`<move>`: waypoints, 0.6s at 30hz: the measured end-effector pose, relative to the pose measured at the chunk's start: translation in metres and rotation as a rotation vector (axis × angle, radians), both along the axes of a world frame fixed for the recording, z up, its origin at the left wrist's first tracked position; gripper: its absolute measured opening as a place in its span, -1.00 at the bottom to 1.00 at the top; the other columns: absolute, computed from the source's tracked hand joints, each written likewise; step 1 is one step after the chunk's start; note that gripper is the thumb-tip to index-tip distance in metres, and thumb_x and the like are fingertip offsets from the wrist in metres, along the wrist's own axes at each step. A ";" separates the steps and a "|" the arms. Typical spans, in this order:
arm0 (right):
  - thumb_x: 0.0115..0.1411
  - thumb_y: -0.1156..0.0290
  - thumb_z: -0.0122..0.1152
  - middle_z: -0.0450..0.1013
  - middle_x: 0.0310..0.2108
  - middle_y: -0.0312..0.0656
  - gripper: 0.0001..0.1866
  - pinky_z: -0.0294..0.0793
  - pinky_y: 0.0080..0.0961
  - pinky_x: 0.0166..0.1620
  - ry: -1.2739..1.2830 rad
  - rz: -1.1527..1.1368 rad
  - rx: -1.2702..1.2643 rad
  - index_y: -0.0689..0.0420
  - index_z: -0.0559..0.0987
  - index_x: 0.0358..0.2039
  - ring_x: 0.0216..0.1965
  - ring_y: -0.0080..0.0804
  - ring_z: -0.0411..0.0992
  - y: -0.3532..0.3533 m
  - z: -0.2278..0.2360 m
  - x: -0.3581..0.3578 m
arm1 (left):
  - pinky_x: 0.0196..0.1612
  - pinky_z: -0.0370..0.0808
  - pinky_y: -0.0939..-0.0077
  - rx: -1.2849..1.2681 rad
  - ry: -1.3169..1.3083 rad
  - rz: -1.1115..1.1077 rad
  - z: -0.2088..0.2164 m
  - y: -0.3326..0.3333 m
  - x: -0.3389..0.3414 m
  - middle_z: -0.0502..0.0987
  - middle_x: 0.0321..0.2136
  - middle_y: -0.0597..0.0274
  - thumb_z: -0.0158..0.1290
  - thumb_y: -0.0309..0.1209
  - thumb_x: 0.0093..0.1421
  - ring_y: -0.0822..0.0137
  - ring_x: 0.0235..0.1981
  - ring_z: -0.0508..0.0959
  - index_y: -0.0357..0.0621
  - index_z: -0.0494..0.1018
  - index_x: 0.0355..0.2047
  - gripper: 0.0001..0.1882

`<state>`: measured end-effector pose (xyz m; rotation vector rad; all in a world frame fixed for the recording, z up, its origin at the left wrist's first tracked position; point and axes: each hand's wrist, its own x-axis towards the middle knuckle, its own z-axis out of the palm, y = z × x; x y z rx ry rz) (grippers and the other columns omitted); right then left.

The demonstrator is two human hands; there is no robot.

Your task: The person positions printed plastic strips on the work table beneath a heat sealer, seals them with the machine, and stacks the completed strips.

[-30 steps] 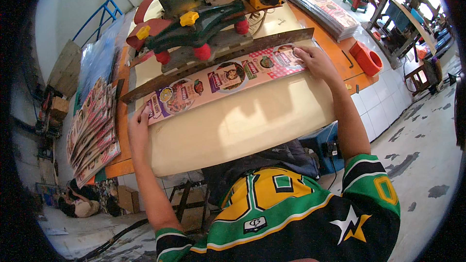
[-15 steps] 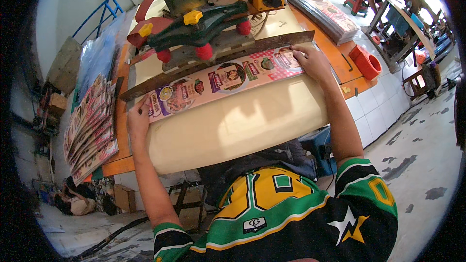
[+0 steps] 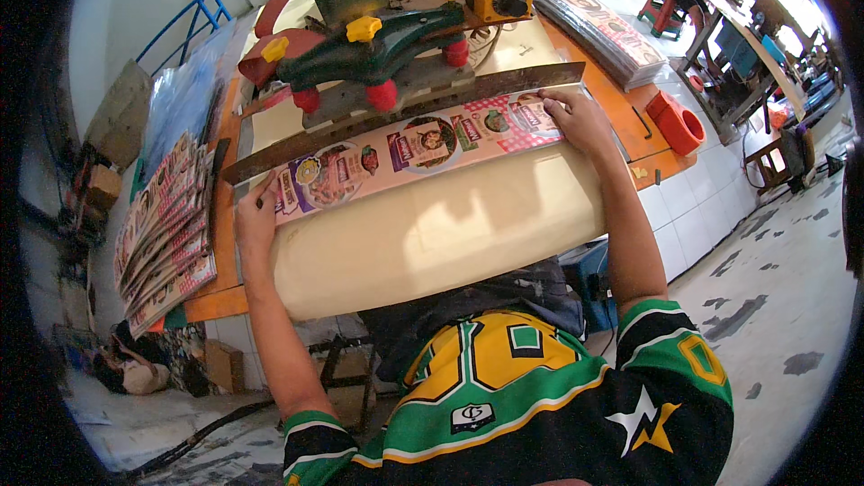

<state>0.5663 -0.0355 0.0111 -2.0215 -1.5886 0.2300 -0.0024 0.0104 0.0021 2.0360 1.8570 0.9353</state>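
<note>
Printed strip [image 3: 416,149] lay, in the head view, on your side of the metal bar [image 3: 531,78]. Your forearms [image 3: 632,234] spread forward: left hand [image 3: 256,223] at the strip near the bar's left end, right hand [image 3: 583,122] near its right; whether they pinched or only pressed could not be told. Bare cream surface [image 3: 432,234] left room between strip and curved near edge. The strip's long axis ran alongside the bar, right end farther from you.

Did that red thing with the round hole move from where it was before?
No. The red thing sits at the same spot by the orange table's right edge; just the camera's view shifted a little.
</note>
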 end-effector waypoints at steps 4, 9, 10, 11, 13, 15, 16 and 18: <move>0.33 0.01 0.10 0.59 -0.01 -0.04 -0.63 0.50 -0.15 0.06 0.004 -0.017 -0.024 -0.20 0.68 0.03 -0.01 -0.01 0.56 0.002 -0.002 0.003 | -0.13 0.52 0.29 -0.044 0.000 0.046 0.002 0.000 0.002 0.60 -0.22 -0.25 0.03 -0.17 0.37 -0.06 -0.19 0.67 0.09 0.59 0.09 -0.65; 0.33 0.00 0.09 0.59 -0.03 -0.03 -0.62 0.50 -0.15 0.05 -0.021 -0.007 -0.011 -0.20 0.68 0.03 -0.02 0.00 0.57 0.002 -0.002 0.002 | -0.13 0.52 0.29 -0.054 0.014 0.046 0.001 0.000 0.002 0.61 -0.21 -0.24 0.04 -0.13 0.38 -0.09 -0.20 0.66 0.10 0.59 0.08 -0.65; 0.33 0.00 0.09 0.60 -0.03 -0.02 -0.62 0.50 -0.14 0.05 -0.029 -0.003 -0.002 -0.20 0.68 0.03 -0.03 0.00 0.57 0.001 -0.001 0.004 | -0.13 0.53 0.28 -0.023 0.029 0.030 0.003 0.000 0.003 0.61 -0.22 -0.24 0.04 -0.13 0.38 -0.10 -0.20 0.66 0.10 0.59 0.08 -0.65; 0.33 0.00 0.09 0.60 -0.03 -0.02 -0.62 0.50 -0.14 0.05 -0.029 -0.006 -0.002 -0.20 0.68 0.03 -0.03 0.00 0.57 0.000 0.000 0.004 | -0.13 0.53 0.27 0.009 0.045 0.014 0.004 0.001 0.004 0.61 -0.22 -0.25 0.04 -0.12 0.38 -0.12 -0.20 0.65 0.10 0.60 0.08 -0.64; 0.33 0.00 0.08 0.60 -0.05 -0.03 -0.62 0.51 -0.14 0.05 -0.017 -0.026 -0.016 -0.20 0.68 0.03 -0.03 -0.01 0.57 -0.001 0.003 -0.002 | -0.13 0.53 0.25 0.020 0.048 0.021 -0.001 0.000 0.000 0.61 -0.22 -0.24 0.04 -0.13 0.38 -0.13 -0.20 0.65 0.13 0.59 0.08 -0.65; 0.33 0.00 0.08 0.61 -0.06 -0.03 -0.63 0.51 -0.15 0.05 -0.029 -0.035 -0.002 -0.21 0.68 0.02 -0.04 -0.01 0.57 -0.003 0.003 -0.005 | -0.13 0.54 0.23 0.029 0.051 0.023 -0.001 -0.001 0.002 0.61 -0.23 -0.24 0.03 -0.15 0.38 -0.13 -0.20 0.65 0.17 0.59 0.09 -0.66; 0.33 0.00 0.08 0.61 -0.07 -0.03 -0.63 0.51 -0.15 0.04 -0.042 -0.048 0.011 -0.22 0.68 0.02 -0.05 -0.02 0.58 -0.004 0.002 -0.005 | -0.13 0.54 0.21 0.014 0.067 0.057 0.000 -0.004 0.006 0.62 -0.23 -0.23 0.03 -0.15 0.38 -0.13 -0.20 0.65 0.21 0.59 0.10 -0.67; 0.33 0.00 0.08 0.61 -0.08 -0.03 -0.64 0.52 -0.15 0.04 -0.047 -0.056 0.012 -0.24 0.68 0.02 -0.06 -0.02 0.58 -0.005 0.002 -0.006 | -0.13 0.54 0.19 -0.001 0.084 0.091 0.004 -0.008 0.012 0.62 -0.23 -0.22 0.02 -0.15 0.39 -0.13 -0.20 0.65 0.26 0.58 0.11 -0.67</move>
